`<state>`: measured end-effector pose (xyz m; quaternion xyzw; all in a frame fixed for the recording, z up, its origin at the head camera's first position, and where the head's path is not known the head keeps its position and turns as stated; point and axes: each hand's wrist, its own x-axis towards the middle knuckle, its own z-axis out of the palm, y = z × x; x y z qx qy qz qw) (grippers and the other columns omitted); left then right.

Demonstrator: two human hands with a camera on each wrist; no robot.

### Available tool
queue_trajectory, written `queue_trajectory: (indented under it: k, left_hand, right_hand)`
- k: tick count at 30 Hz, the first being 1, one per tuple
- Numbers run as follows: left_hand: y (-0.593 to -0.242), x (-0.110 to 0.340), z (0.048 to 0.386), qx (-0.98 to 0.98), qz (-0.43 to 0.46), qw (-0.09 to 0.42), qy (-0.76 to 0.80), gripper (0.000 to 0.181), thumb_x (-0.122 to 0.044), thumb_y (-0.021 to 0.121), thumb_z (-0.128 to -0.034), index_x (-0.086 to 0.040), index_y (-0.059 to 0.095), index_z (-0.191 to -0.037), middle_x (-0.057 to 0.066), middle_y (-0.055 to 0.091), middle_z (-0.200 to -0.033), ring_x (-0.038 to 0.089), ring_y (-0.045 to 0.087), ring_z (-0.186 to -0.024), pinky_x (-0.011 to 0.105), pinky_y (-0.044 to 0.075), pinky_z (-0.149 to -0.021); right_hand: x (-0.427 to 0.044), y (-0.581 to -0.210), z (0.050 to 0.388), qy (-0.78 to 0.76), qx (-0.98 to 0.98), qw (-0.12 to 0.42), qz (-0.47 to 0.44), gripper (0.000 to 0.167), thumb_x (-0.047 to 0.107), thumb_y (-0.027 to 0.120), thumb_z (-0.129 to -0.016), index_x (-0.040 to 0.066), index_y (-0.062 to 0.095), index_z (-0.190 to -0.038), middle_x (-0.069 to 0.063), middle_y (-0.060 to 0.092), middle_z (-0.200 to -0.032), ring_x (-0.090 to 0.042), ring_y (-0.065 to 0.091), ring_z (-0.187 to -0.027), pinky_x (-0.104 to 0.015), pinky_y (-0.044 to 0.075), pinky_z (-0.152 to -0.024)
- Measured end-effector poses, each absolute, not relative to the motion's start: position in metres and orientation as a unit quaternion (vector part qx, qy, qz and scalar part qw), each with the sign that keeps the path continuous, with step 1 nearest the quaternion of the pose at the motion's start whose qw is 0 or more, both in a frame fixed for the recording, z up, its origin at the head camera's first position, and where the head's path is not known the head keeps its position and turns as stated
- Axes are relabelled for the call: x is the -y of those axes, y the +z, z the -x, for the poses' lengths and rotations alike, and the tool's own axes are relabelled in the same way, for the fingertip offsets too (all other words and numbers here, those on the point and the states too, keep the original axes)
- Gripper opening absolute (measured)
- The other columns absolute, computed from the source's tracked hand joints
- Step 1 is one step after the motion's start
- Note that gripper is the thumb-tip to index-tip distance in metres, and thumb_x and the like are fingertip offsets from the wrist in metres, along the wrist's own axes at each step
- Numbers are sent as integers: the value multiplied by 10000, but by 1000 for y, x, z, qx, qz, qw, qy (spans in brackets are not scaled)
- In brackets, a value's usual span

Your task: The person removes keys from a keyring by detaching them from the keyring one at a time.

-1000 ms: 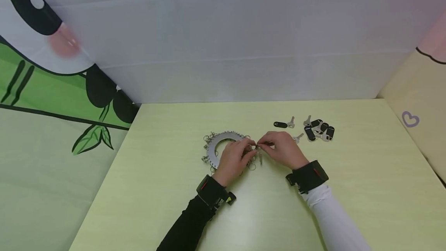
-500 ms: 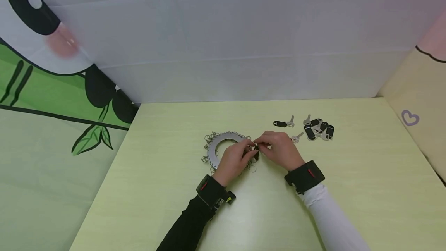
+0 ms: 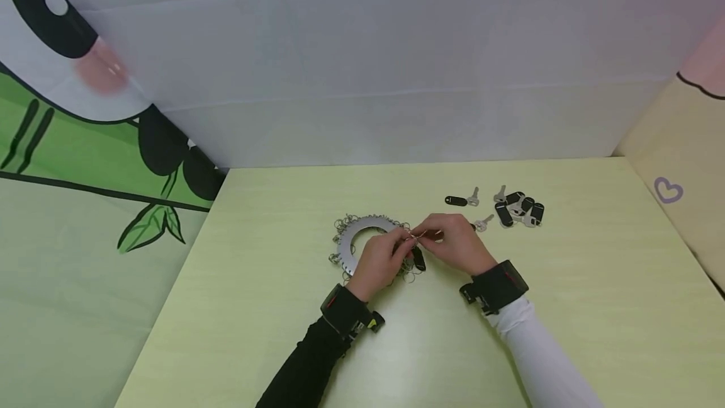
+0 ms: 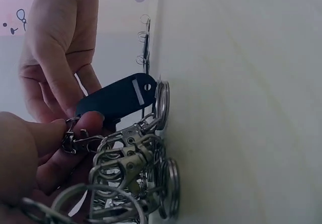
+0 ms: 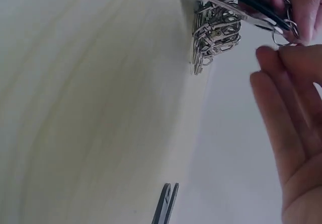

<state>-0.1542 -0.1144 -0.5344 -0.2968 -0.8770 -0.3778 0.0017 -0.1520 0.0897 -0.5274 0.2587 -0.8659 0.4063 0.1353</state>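
Observation:
A grey toothed ring plate [image 3: 347, 247], fringed with small metal clasps [image 4: 132, 158] and rings, lies on the table. At its right edge my left hand [image 3: 375, 263] pinches a small metal clasp between thumb and finger. From that spot a black key tag [image 3: 418, 259] with its key hangs down, as the left wrist view also shows the tag [image 4: 113, 99]. My right hand [image 3: 455, 243] meets the left there, thumb and fingertip pinching at a small split ring [image 5: 282, 36]. Fingers partly hide the join between ring and clasp.
Behind my right hand lie a black tag with a key [image 3: 456, 201] and another key [image 3: 483, 224]. Farther right is a loose pile of black key tags [image 3: 503, 214] with keys. A pale fabric wall [image 3: 396, 124] borders the table's back edge.
The tag and key between my hands have turned: the key hung down earlier, and now the black tag hangs there. My right hand has shifted slightly left; the left hand stays nearly still.

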Motion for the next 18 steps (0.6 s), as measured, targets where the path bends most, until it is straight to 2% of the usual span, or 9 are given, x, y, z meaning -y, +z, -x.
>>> queue_trajectory:
  k: [5, 9, 12, 18]
  left_hand:
    - [-538, 117, 155, 865, 295, -10, -405, 151, -229, 578, -1080, -128, 682, -1035, 22, 731, -821, 64, 518, -606, 220, 374, -615]
    - [-539, 118, 155, 850, 296, -21, -435, 164, -233, 576, -1081, -128, 696, -1045, 23, 741, -832, 96, 588, -642, 219, 390, -612]
    - [-538, 118, 155, 841, 300, -23, -449, 168, -236, 581, -1079, -128, 700, -1032, 37, 745, -836, 132, 649, -702, 216, 427, -632]
    - [-538, 118, 158, 836, 302, -28, -457, 129, -217, 617, -1061, -131, 699, -1011, 51, 750, -840, 159, 652, -697, 206, 435, -632]
  right_hand:
    - [-95, -527, 152, 452, 860, 48, -231, 190, 52, 768, -929, 141, 814, -1091, -7, 796, -1017, -155, 749, -917, -295, 604, -781]
    - [-99, -526, 154, 475, 852, -9, -219, 172, 106, 783, -934, 147, 815, -1098, -9, 803, -1033, -168, 745, -964, -305, 595, -810]
    - [-102, -526, 155, 486, 849, -17, -204, 151, 98, 803, -913, 155, 828, -1050, -11, 803, -1002, -158, 744, -916, -299, 591, -788]
    - [-103, -527, 155, 496, 847, -5, -191, 142, 90, 805, -909, 153, 825, -1034, -18, 798, -993, -135, 743, -876, -266, 586, -755]
